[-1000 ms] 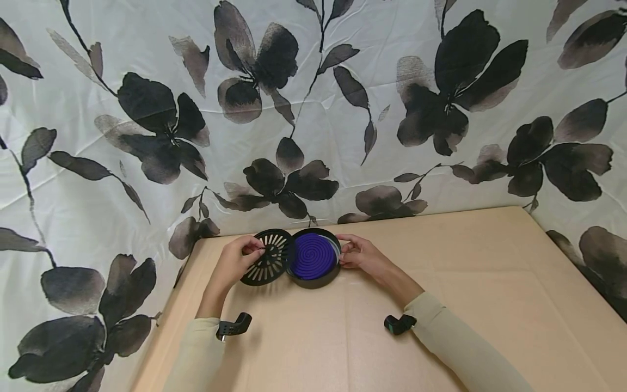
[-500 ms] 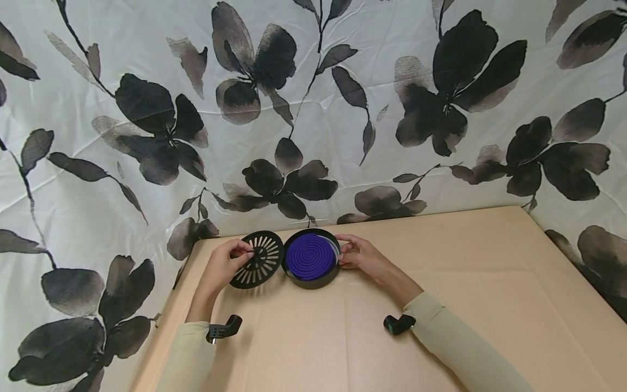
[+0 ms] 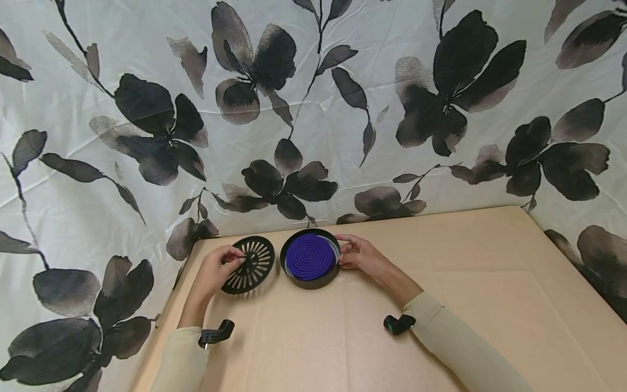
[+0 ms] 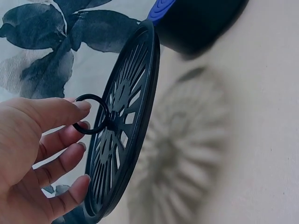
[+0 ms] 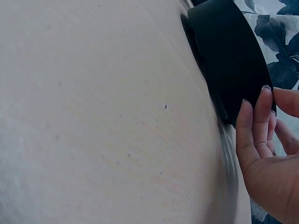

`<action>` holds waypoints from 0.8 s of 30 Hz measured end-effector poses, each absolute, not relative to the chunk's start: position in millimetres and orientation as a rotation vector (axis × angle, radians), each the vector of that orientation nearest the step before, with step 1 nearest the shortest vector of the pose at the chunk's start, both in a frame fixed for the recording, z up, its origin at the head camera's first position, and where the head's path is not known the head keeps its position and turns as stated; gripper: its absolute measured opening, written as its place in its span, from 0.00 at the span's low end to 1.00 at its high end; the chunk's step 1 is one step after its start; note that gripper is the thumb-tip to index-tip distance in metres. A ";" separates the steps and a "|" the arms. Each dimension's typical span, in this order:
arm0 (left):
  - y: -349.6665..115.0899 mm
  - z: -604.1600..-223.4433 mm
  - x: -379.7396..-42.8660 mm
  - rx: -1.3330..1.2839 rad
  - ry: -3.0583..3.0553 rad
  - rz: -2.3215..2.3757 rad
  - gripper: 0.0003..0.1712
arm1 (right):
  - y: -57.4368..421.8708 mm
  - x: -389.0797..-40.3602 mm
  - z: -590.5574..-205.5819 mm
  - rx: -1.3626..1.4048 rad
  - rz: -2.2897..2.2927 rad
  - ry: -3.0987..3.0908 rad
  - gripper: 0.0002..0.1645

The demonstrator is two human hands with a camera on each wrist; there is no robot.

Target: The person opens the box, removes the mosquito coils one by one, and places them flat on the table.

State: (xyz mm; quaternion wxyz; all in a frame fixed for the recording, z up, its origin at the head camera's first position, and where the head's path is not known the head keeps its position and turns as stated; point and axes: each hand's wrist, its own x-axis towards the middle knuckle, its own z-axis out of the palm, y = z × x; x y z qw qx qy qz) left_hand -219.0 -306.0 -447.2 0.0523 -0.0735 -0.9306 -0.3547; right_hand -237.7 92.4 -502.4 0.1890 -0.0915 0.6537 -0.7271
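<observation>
In the head view my left hand (image 3: 216, 270) holds a round black slotted lid (image 3: 257, 262) left of its holder. The left wrist view shows thumb and forefinger pinching the lid's ring handle (image 4: 80, 129), with the slotted disc tilted over its shadow. A round black mosquito coil holder (image 3: 313, 283) sits on the table, uncovered. Inside it lies a purple spiral mosquito coil (image 3: 309, 256). My right hand (image 3: 361, 255) grips the holder's right side, one finger up at the rim. Seen from the right wrist, fingertips (image 5: 265, 93) lie against the dark outer wall.
The light wooden table (image 3: 372, 326) spreads in front and to the right. Close behind its back edge hangs a white cloth with dark flowers (image 3: 289, 185), which also runs down the left side. Wrist cameras (image 3: 216, 333) are strapped to both arms.
My left hand has drawn the lid leftward and a little toward me. It overlapped the holder's left edge before and now stands apart from it. My right hand and the holder have stayed put.
</observation>
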 end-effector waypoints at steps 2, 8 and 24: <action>-307.6 -448.9 -218.3 -0.220 -2.831 -1.079 0.05 | 92.5 -237.9 -503.3 -0.257 -2.045 1.839 0.39; -311.5 -455.5 -216.8 -0.209 -2.841 -1.087 0.04 | 91.8 -237.5 -504.9 -0.252 -2.040 1.848 0.39; -315.5 -467.1 -214.3 -0.229 -2.874 -1.113 0.05 | 92.1 -235.4 -506.8 -0.253 -2.045 1.849 0.39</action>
